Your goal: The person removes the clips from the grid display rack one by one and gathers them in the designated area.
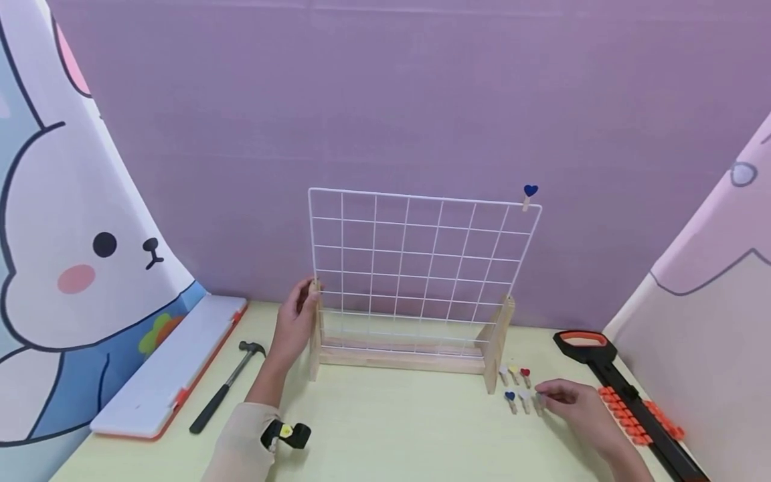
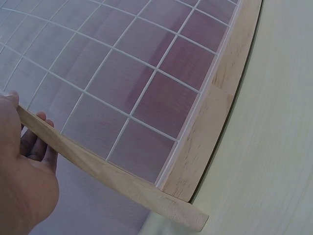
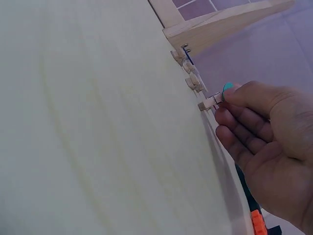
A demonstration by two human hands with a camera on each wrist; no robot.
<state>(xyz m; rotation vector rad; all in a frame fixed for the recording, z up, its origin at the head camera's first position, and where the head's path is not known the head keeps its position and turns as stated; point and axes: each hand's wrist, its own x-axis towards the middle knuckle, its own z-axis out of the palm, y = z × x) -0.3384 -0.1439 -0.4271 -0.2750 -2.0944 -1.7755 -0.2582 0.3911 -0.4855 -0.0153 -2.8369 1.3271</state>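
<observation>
A white wire grid (image 1: 402,252) stands upright in a wooden stand (image 1: 397,359). My left hand (image 1: 294,325) grips the stand's left wooden upright (image 2: 107,176), thumb on one side and fingers behind it. Between thumb and fingertips my right hand (image 1: 575,405) pinches a small wooden clothespin (image 3: 211,102) with a teal top, low over the table. Beside it, to the right of the stand, lie several heart-topped clothespins, among them a blue one (image 1: 510,397) and a red one (image 1: 526,375). Another blue-heart clothespin (image 1: 529,193) is clipped on the grid's top right corner.
On the left lie a hammer (image 1: 225,388) and a long white case (image 1: 175,368) with red edging. A black tool with orange parts (image 1: 632,402) lies on the right. A purple cloth (image 1: 421,94) hangs behind the table (image 1: 385,428).
</observation>
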